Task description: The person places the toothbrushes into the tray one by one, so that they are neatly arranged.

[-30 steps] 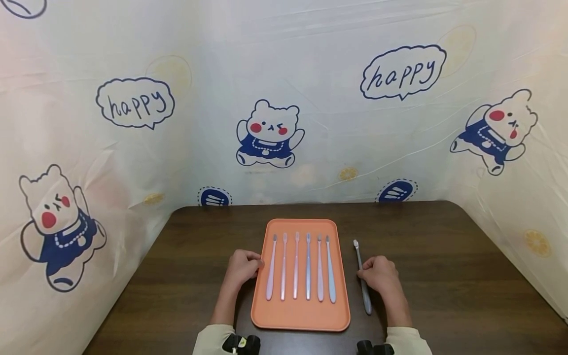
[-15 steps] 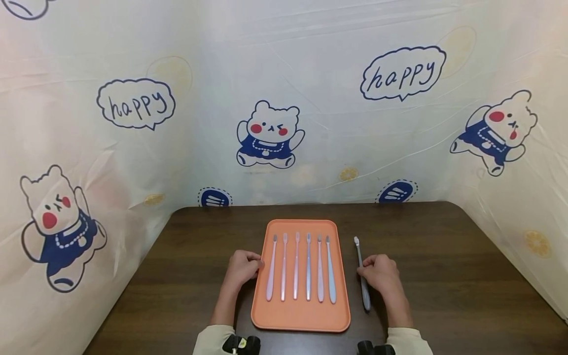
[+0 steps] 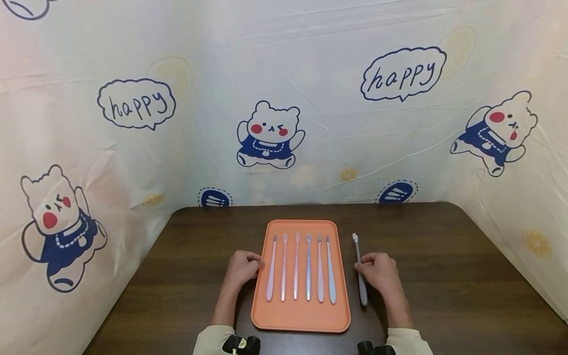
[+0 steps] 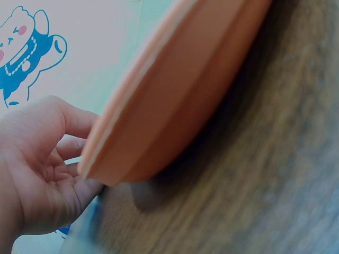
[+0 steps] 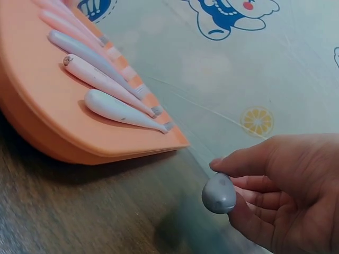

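An orange tray (image 3: 301, 315) lies on the table with several toothbrushes in a row, pink, purple and light blue (image 3: 331, 283), bristle heads toward the far edge. My left hand (image 3: 242, 266) pinches the tray's left rim; in the left wrist view thumb and fingers close on the orange tray edge (image 4: 153, 116). Just right of the tray, my right hand (image 3: 379, 270) holds a grey toothbrush (image 3: 362, 291) between thumb and fingers, its head pointing away from me. The right wrist view shows the rounded handle end of the grey toothbrush (image 5: 218, 194) between the fingertips, apart from the tray.
The dark wooden table (image 3: 443, 276) spreads out on both sides of the tray. Behind it hangs a pale curtain (image 3: 328, 123) printed with bears and "happy" bubbles, which also runs along the left and right sides.
My right hand has shifted slightly away from me and to the left, carrying the grey toothbrush closer to the tray. The left hand and the tray stay in place.
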Demonstrator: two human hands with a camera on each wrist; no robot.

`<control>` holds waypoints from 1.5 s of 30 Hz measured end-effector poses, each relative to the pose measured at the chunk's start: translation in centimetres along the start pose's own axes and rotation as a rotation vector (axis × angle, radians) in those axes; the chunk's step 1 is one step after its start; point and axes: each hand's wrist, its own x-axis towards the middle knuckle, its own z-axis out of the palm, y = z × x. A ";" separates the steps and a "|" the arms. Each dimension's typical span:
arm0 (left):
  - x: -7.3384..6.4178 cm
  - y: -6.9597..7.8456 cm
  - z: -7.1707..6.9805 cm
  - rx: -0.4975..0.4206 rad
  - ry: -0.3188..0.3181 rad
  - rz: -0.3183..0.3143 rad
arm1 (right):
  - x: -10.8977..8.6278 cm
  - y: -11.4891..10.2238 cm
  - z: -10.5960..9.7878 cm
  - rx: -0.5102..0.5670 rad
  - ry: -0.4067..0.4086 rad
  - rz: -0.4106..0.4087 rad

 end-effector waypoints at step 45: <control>0.0 -0.1 0.0 0.020 -0.002 -0.012 | 0.3 -0.9 3.1 0.186 -0.004 -0.042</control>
